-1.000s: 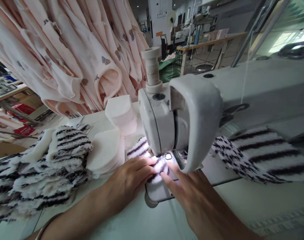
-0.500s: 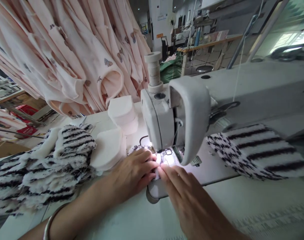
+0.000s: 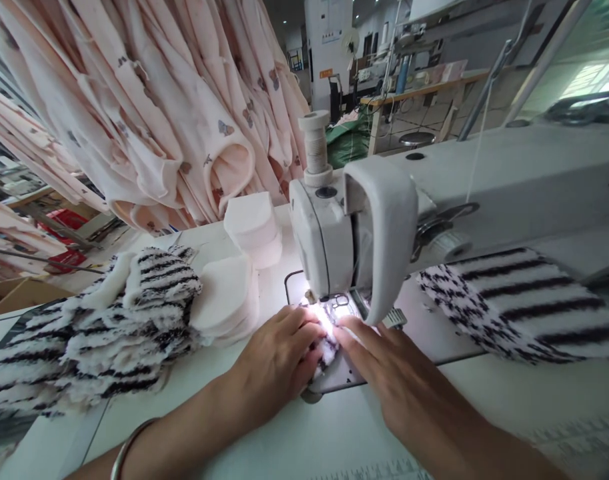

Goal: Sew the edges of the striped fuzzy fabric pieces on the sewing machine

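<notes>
A small piece of fluffy black-and-white fabric [image 3: 328, 351] lies under the lit needle area of a white sewing machine [image 3: 320, 243]. Curled fingers of my left hand [image 3: 279, 353] grip its left side, partly covering it. From the right, my right hand [image 3: 391, 363] reaches in with fingers stretched out flat, fingertips touching the fabric's edge by the presser foot. Where the needle meets the fabric is hard to make out in the glare. To the left of my left hand are stacked white pads [image 3: 221, 297] and a heap of striped fluffy pieces [image 3: 129, 327].
More white pads [image 3: 254, 223] stand behind the first stack. A striped fluffy piece [image 3: 529, 300] lies right of the needle, under the machine arm. Pale pink garments [image 3: 184, 113] hang behind the table. A ruler scale [image 3: 579, 427] runs along the front.
The fabric has shifted toward me and shows more between my hands. My right hand's fingers have moved right and spread slightly. The view has tilted a little.
</notes>
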Demonstrator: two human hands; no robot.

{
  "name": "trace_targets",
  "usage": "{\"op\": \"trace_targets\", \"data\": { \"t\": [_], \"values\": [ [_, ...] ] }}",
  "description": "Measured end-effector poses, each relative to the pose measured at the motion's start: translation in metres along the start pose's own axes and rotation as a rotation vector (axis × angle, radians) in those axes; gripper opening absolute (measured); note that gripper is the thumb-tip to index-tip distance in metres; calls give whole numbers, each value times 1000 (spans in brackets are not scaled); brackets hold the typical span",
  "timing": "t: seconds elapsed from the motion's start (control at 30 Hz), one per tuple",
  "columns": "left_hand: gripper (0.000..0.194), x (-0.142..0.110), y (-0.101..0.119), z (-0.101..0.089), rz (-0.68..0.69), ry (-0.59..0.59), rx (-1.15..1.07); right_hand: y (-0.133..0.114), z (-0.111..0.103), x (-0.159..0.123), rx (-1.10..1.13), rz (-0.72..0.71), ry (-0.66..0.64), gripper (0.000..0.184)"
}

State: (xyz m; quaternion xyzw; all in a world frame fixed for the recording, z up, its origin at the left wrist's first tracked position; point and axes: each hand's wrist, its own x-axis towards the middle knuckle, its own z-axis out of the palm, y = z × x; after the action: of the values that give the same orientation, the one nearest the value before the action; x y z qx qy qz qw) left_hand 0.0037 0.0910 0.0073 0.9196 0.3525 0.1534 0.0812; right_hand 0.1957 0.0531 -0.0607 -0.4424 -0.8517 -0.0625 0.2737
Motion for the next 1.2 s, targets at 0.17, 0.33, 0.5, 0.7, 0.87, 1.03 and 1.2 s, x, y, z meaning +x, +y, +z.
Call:
{"op": "trace_targets", "data": {
  "t": [0.17,0.33,0.5,0.7,0.87,1.03,1.2],
  "values": [
    [25,-2,-10,-14,46,-128,-80,-30,-6,4,22,113,15,55],
    [30,-12,-12,-20,37,-187,-163,-15,-9,4,55,91,-26,53],
    [24,-13,12,4,-83,-7,-97,8,-13,15,113,136,-119,43],
    [27,-8,25,12,-153,20,-1,9,-31,18,53,123,-76,49],
    [20,-11,19,-1,-41,-30,-90,2,-28,-19,95,198,-40,65],
    [15,-14,21,3,14,-26,-28,-8,-26,-42,108,263,-9,62],
    [13,-12,24,3,45,-2,-63,-23,-32,-37,89,265,-20,66]
  ]
}}
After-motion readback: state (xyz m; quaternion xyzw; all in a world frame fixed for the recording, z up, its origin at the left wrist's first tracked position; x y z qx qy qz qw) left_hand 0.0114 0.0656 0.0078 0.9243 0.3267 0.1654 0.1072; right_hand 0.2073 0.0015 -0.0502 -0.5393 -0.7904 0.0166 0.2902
